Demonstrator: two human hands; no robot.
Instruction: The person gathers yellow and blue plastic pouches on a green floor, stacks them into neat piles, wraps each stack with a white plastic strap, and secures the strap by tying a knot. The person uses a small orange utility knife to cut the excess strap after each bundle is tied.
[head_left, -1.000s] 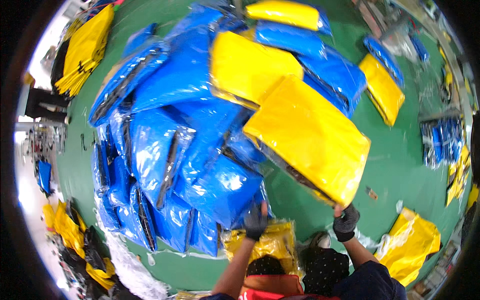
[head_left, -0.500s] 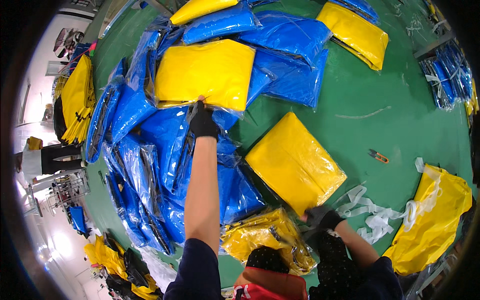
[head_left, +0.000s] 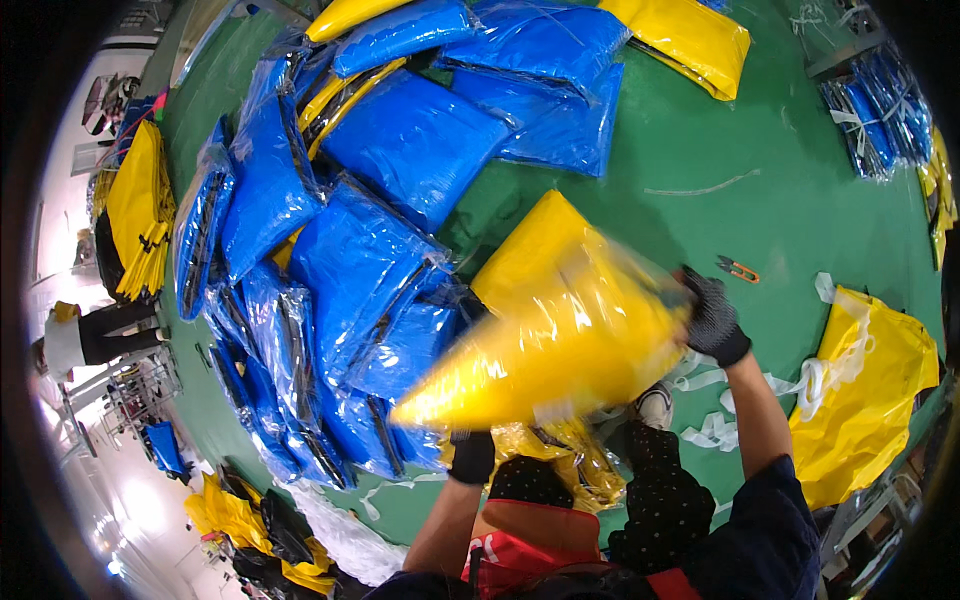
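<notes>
The person's two gloved hands were shown around a raised yellow packet (head_left: 560, 350), a folded sheet in clear film, blurred, which stood tilted above the green floor (head_left: 790, 215) in front of the body. The right hand (head_left: 713, 318), in a dark grey glove with bare fingertips, was at the packet's right edge, its grip pinching that edge. The left hand (head_left: 470, 458), in a dark glove, lay at the lower left edge; its fingers were hidden behind the packet, so whether that grip was spread or pressed together could not be told. A second yellow packet (head_left: 540, 228) lay on the floor, partly covered from view by the raised one. To the left, blue packets (head_left: 365, 265) were heaped and overlapped at various angles. Near the right hand, on its far side from the packet, lay orange-handled snips (head_left: 740, 270). White strips (head_left: 715, 433) lay below that hand, near a shoe (head_left: 655, 408), and a loose yellow sheet (head_left: 860, 400) was spread farther right. Other film-wrapped yellow packets (head_left: 590, 465) showed beneath the raised packet, close to the person's dotted trousers (head_left: 660, 510).
</notes>
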